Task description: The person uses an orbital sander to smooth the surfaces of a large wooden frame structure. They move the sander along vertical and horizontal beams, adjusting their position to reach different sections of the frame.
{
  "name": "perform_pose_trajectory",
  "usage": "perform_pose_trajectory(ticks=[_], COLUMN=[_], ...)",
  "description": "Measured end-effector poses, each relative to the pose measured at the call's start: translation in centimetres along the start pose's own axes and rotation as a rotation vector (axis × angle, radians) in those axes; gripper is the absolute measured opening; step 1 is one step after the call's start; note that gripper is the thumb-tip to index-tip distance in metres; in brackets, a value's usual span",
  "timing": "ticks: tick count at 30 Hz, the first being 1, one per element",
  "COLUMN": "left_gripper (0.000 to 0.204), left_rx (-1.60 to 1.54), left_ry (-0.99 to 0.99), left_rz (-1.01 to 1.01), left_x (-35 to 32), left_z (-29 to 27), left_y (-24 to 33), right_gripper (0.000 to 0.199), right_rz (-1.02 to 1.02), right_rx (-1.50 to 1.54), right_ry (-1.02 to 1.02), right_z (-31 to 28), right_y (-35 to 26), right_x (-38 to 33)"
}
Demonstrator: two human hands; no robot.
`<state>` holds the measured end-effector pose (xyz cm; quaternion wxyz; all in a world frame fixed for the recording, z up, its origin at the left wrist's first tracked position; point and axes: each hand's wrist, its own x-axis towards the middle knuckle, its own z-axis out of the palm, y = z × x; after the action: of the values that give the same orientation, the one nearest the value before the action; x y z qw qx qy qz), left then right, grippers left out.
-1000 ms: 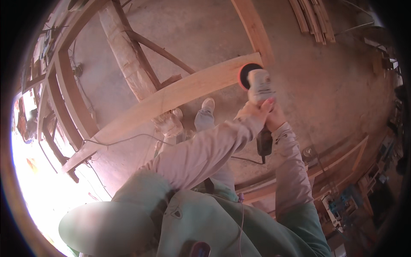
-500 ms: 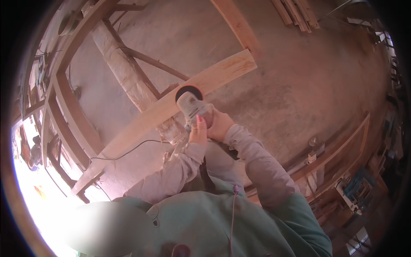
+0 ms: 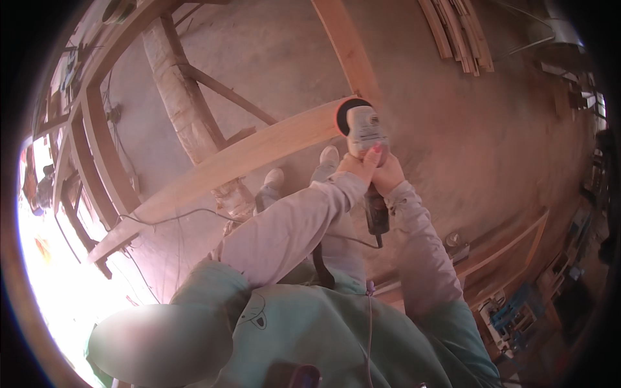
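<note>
A corded power sander [image 3: 366, 129] with a pale body and a round black pad edged in orange rests at the right end of a long pale wooden board [image 3: 259, 145]. My left hand [image 3: 359, 166] is wrapped round the sander's body from the left, its thumb lying on top. On the other side my right hand [image 3: 389, 174] grips it too, its fingers partly hidden behind the tool. The sander's dark rear end [image 3: 377, 213] sticks out below both hands, and a cord leaves it. The pad overlaps the board's end, tilted slightly.
A wooden frame [image 3: 123, 155] stands at the left. A wrapped post [image 3: 178, 97] passes under the board, where the black cord [image 3: 174, 218] also crosses. Another beam [image 3: 339, 45] meets the board's far end. Planks [image 3: 456, 32] lie stacked at the far right on the concrete floor.
Both hands have carried the sander right and slightly away from me, from the middle of the board to its right end. My left arm is stretched further across. My view has shifted slightly.
</note>
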<state>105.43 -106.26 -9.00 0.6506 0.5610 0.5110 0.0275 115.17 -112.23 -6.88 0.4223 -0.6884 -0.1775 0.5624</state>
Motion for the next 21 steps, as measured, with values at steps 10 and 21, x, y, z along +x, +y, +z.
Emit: perform_pose_trajectory(ticks=[10, 21], left_gripper=[0.044, 0.036], left_rx=[-0.375, -0.235], left_ry=[0.359, 0.219], left_rz=[0.023, 0.072], left_x=[-5.2, -4.0], left_z=[-2.5, -0.2], left_y=[-2.8, -3.8], right_gripper=[0.053, 0.052], right_rz=[0.085, -0.108], right_rx=[-0.523, -0.367], right_ry=[-0.069, -0.157], right_z=[4.4, 2.1], right_y=[1.0, 3.1], right_x=[0.6, 0.8])
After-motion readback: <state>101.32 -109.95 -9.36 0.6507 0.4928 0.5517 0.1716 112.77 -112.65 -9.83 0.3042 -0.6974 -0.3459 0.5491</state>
